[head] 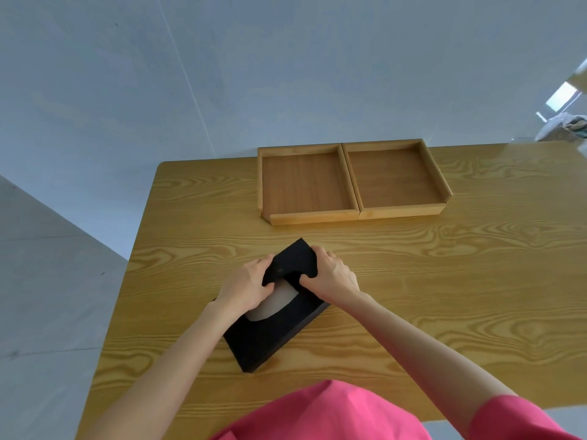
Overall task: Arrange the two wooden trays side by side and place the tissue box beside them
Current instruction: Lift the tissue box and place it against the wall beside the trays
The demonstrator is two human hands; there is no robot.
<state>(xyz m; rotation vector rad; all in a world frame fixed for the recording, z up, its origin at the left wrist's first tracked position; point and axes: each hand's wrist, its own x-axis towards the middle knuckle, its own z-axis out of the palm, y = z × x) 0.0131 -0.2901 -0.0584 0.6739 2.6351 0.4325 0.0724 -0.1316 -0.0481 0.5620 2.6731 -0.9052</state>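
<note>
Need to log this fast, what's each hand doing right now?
Left hand: closed on the left side of the black tissue box.
Right hand: closed on the box's right side, near its far end.

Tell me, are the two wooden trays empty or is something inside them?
Empty. The left tray and the right tray show only bare wooden floors; nothing lies in either one.

Both hands cover a good chunk of the black tissue box [273,338], so the far end of its oval opening is hidden. The left hand [246,285] and right hand [330,274] have their fingertips tucked out of sight. The bench [444,281] runs off the right edge, and the stuff in the far right corner [565,125] is too blurry to tell.
</note>
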